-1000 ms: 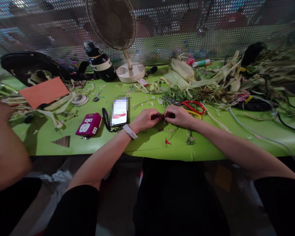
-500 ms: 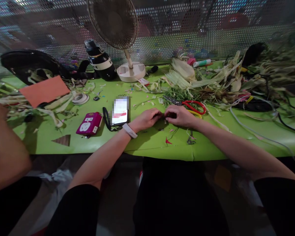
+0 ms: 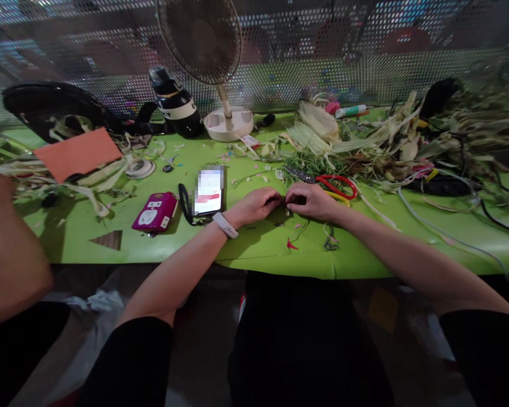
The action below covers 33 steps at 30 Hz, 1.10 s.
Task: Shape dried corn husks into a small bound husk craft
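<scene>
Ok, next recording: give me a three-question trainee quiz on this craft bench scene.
1. True or false: the red-handled scissors lie just beyond the right hand.
2. What lies directly left of the phone? A) magenta box B) fan C) marker
3. What is on the left hand side's wrist?

Key: 1 true. 2 A, the magenta box. 3 a pale wristband.

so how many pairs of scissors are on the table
1. The red-handled scissors lie on the green table just behind the right hand, beside the leaf pile. More could be buried under the leaves.
</scene>
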Tool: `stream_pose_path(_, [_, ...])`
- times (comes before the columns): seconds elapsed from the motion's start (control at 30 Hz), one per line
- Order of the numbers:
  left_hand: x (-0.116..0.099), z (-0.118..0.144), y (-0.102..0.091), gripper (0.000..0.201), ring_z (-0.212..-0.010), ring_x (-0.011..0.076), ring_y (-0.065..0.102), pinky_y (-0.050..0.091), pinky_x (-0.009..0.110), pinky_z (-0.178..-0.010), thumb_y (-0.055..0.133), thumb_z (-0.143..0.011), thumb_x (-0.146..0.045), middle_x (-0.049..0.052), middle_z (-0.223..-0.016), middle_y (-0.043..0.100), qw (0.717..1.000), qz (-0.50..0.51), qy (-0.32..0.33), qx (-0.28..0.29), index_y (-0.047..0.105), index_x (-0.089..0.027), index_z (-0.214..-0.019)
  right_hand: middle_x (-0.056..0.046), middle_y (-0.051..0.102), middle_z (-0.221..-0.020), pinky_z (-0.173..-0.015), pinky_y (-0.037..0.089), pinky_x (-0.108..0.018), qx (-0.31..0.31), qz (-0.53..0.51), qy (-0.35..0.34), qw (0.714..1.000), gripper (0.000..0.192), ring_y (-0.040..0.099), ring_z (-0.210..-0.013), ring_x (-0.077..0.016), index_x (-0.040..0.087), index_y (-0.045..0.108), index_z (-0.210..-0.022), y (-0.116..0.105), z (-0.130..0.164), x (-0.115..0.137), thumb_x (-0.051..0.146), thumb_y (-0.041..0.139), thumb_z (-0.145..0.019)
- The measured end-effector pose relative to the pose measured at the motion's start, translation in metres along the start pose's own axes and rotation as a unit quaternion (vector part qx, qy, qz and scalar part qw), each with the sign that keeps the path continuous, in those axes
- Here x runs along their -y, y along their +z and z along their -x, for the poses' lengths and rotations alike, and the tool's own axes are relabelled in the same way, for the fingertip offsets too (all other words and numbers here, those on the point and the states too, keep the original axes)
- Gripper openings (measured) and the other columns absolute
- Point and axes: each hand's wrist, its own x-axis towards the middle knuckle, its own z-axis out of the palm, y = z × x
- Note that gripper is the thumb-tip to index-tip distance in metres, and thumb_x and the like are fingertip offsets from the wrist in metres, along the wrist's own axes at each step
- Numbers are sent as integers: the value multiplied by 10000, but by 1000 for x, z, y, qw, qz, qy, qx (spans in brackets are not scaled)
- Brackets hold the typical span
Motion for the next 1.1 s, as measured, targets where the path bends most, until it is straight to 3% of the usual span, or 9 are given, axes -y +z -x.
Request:
stream_pose_path(0.57, [2,-1,0,151,-758,145,594,489,279,-719,519,-928,-231,52,-835,662,1000,24,-7,5,642,-143,-929,-52,688,-847,-742,503,-306,8,-25,5,1000,92,628,-765,-162,186,701,-818,-2,0,-1,254,641,-801])
stream_pose_path(0.87, [-9,-1,-3,244,-757,157,588,476,291,-710,468,-951,-307,64,-845,659,999,28,-27,16,644,-142,-916,-36,656,-803,-677,466,-273,0,-16,12,1000,65,585,-700,-139,177,681,-785,-1,0,-1,232,648,-793])
stream_pose_path(1.1, [-4,0,-1,202,-767,141,597,477,264,-712,587,-904,-324,53,-861,670,998,58,-28,25,658,-137,-938,-36,648,-793,-682,463,-275,-3,-20,6,1000,65,589,-712,-145,175,677,-774,-1,-1,-1,234,654,-788])
